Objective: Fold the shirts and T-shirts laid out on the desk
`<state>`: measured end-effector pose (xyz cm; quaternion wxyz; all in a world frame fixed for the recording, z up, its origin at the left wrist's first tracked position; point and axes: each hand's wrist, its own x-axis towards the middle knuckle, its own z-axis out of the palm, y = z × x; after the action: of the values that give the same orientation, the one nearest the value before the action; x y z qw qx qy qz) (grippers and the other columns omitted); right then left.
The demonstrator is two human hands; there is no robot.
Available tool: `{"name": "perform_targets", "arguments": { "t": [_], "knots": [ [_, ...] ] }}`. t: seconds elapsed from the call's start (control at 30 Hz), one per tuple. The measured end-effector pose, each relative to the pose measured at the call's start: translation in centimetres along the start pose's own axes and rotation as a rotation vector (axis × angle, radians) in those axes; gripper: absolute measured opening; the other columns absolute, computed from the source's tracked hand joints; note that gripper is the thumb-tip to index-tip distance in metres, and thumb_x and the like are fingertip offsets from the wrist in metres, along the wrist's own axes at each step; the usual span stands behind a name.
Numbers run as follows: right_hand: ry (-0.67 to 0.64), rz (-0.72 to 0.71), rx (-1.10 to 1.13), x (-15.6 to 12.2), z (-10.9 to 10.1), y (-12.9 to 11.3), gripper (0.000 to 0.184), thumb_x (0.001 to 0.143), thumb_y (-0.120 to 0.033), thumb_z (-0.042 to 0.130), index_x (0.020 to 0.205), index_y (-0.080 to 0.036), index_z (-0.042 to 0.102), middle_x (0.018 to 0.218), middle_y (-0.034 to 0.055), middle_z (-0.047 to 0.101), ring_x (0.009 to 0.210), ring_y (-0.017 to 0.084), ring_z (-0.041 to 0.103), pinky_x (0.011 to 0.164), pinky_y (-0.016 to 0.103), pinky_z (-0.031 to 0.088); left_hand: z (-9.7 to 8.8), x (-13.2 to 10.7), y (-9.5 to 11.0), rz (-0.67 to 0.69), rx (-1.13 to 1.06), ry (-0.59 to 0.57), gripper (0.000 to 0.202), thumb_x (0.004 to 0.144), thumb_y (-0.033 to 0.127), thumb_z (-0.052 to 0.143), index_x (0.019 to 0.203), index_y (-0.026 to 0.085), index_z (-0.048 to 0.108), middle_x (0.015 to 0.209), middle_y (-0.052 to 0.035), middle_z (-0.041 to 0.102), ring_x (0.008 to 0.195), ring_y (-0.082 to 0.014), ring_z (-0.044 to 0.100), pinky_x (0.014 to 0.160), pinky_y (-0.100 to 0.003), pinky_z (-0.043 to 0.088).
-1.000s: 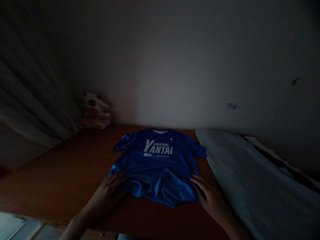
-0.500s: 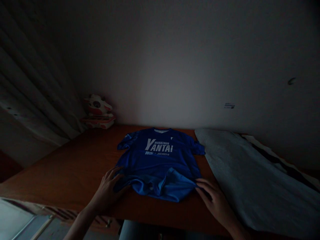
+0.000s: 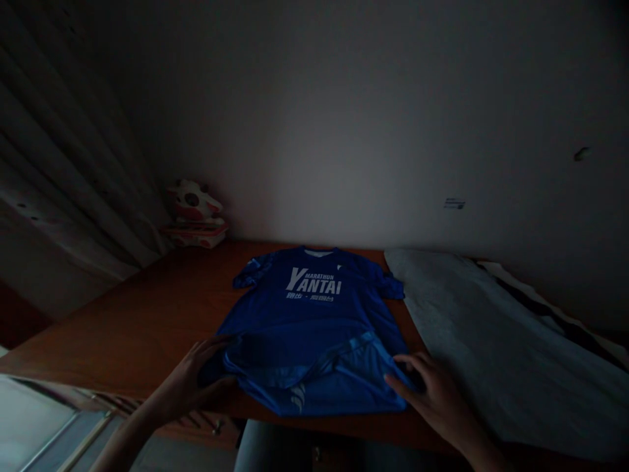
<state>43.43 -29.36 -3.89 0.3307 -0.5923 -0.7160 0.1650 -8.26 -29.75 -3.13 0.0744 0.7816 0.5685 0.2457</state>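
Note:
A blue T-shirt (image 3: pixel 314 321) with white "MARATHON YANTAI" lettering lies face up on a brown wooden table (image 3: pixel 147 314). Its bottom hem is folded up a little, showing a lighter inner band. My left hand (image 3: pixel 194 380) grips the shirt's lower left corner, fingers curled around the fabric. My right hand (image 3: pixel 430 393) pinches the lower right corner of the hem. Both hands are at the near edge of the table.
A grey cloth (image 3: pixel 491 341) lies spread over the table's right side, with a dark striped fabric (image 3: pixel 550 314) behind it. A red-and-white toy figure (image 3: pixel 194 213) sits at the back left corner by the curtain (image 3: pixel 59 196). A plain wall stands behind.
Both hands have drawn the shirt's lower hem toward me and flattened it; the bunched fabric at the bottom is now smoother and reaches the table's near edge.

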Motion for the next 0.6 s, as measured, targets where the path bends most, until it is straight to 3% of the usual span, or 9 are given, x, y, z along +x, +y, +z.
{"name": "perform_targets", "arguments": {
  "t": [0.1, 0.17, 0.3, 0.4, 0.5, 0.6],
  "knots": [
    [-0.022, -0.008, 0.033, 1.2, 0.7, -0.7, 0.039, 0.081, -0.065, 0.065, 0.086, -0.027, 0.074, 0.085, 0.0077, 0.073, 0.082, 0.027, 0.071, 0.078, 0.039, 0.057, -0.5, 0.9, 0.5, -0.002, -0.073, -0.047, 0.038, 0.082, 0.057, 0.069, 0.104, 0.027, 0.077, 0.129, -0.0090, 0.071, 0.113, -0.0288, 0.070, 0.099, -0.038, 0.057],
    [-0.020, 0.056, 0.121, 1.4, 0.4, -0.8, 0.041, 0.082, -0.067, 0.061, 0.084, -0.027, 0.073, 0.087, 0.0078, 0.075, 0.083, 0.027, 0.072, 0.078, 0.037, 0.057, -0.9, 1.3, 0.9, -0.042, -0.195, -0.089, 0.036, 0.085, 0.055, 0.066, 0.103, 0.027, 0.076, 0.125, -0.0084, 0.073, 0.108, -0.0278, 0.072, 0.095, -0.036, 0.058],
    [0.049, 0.290, 0.347, 0.7, -2.0, -0.6, 0.050, 0.079, -0.072, 0.060, 0.093, -0.025, 0.069, 0.083, 0.0073, 0.076, 0.079, 0.026, 0.072, 0.069, 0.032, 0.058, -2.3, 1.3, 1.5, -0.108, -0.433, -0.127, 0.037, 0.089, 0.053, 0.061, 0.110, 0.025, 0.073, 0.116, -0.0083, 0.075, 0.102, -0.0275, 0.071, 0.094, -0.040, 0.058],
    [0.072, 0.370, 0.522, -0.2, -3.9, 0.1, 0.047, 0.071, -0.069, 0.070, 0.088, -0.026, 0.066, 0.078, 0.0062, 0.074, 0.076, 0.026, 0.070, 0.066, 0.031, 0.058, -3.1, 1.0, 1.3, -0.156, -0.583, -0.145, 0.035, 0.085, 0.055, 0.065, 0.098, 0.023, 0.071, 0.098, -0.0081, 0.075, 0.088, -0.0256, 0.070, 0.080, -0.038, 0.060],
    [-0.004, 0.433, 0.634, -1.3, -4.4, 1.2, 0.041, 0.066, -0.061, 0.077, 0.084, -0.026, 0.065, 0.074, 0.0041, 0.071, 0.069, 0.024, 0.068, 0.061, 0.032, 0.057, -3.6, 0.7, 0.6, -0.210, -0.719, -0.189, 0.032, 0.080, 0.054, 0.073, 0.081, 0.024, 0.063, 0.078, -0.0011, 0.068, 0.072, -0.0190, 0.065, 0.066, -0.032, 0.057],
    [-0.126, 0.463, 0.672, -2.4, -4.1, 2.8, 0.038, 0.066, -0.055, 0.078, 0.090, -0.026, 0.068, 0.079, 0.0051, 0.074, 0.073, 0.025, 0.071, 0.064, 0.034, 0.058, -4.1, 0.3, -0.3, -0.229, -0.746, -0.261, 0.030, 0.077, 0.050, 0.077, 0.080, 0.026, 0.060, 0.076, 0.0034, 0.067, 0.071, -0.0158, 0.061, 0.066, -0.030, 0.054]
  ]
}}
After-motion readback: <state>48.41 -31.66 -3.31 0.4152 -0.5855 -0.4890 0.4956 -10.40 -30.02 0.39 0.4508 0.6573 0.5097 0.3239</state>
